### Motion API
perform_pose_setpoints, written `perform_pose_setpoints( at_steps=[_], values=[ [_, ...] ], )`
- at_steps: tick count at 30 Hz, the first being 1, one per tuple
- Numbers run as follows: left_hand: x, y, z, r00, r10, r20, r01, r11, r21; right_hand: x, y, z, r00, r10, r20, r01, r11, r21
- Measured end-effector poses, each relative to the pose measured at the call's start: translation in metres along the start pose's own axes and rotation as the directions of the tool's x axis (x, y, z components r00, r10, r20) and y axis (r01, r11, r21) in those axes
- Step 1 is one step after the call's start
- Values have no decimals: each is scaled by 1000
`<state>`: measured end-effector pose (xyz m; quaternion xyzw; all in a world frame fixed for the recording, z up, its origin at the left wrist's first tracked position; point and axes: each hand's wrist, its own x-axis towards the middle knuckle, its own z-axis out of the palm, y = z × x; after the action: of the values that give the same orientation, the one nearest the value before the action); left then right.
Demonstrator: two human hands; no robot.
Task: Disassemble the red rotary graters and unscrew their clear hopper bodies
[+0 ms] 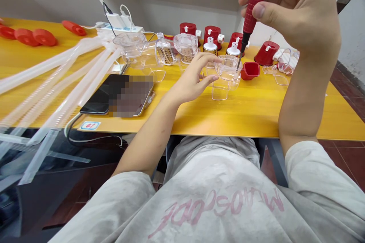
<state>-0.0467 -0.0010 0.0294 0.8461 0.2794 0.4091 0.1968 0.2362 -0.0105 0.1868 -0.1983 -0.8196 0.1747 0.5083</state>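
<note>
My right hand (291,11) is raised at the upper right, thumb and fingers closed round the red handle of a screwdriver (253,9). The screwdriver's shaft slants down, its tip at the right rim of a clear plastic housing (227,69). Around the left side of that housing my left hand (196,76) is closed, steadying it on the table with fingers above and thumb below. A small red cup (251,71) sits just right of the housing. Behind it stand white-topped metal cylinders (210,46) and red caps (212,36) with white fittings.
More clear plastic housings (134,51) stand left of my hand. Two phones (104,95) lie on the yellow table (242,117). Long clear plastic strips (54,102) hang over the left front edge. A power strip (119,26) with cables is at the back, and red oval parts (44,37) lie far left.
</note>
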Motion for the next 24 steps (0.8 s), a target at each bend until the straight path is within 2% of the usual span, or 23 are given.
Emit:
perform_pose_setpoints(
  at_steps=[4, 7, 11, 16, 22, 24],
  values=[
    [0, -2, 0, 1000, 2, 2, -2, 1000, -2, 4, 5, -5, 996, -68, 61, 76, 989, -129],
    [0, -3, 1, 1000, 12, -6, -12, 1000, 2, 8, 16, -7, 990, -142, 24, 144, 969, -203],
    [0, -4, 1, 1000, 18, -11, -18, 1000, 1, 6, 20, -5, 987, -158, -5, 156, 977, -144],
    [0, -3, 1, 1000, 14, -6, -14, 1000, -7, 2, 14, -3, 993, -110, 39, 111, 993, -27],
    [0, -2, 1, 1000, 10, -5, -10, 1000, -6, 8, 22, -6, 989, -146, 17, 147, 978, -146],
    [0, -2, 1, 1000, 13, -4, -13, 1000, 0, 7, 20, -7, 991, -129, 21, 130, 983, -127]
  ],
)
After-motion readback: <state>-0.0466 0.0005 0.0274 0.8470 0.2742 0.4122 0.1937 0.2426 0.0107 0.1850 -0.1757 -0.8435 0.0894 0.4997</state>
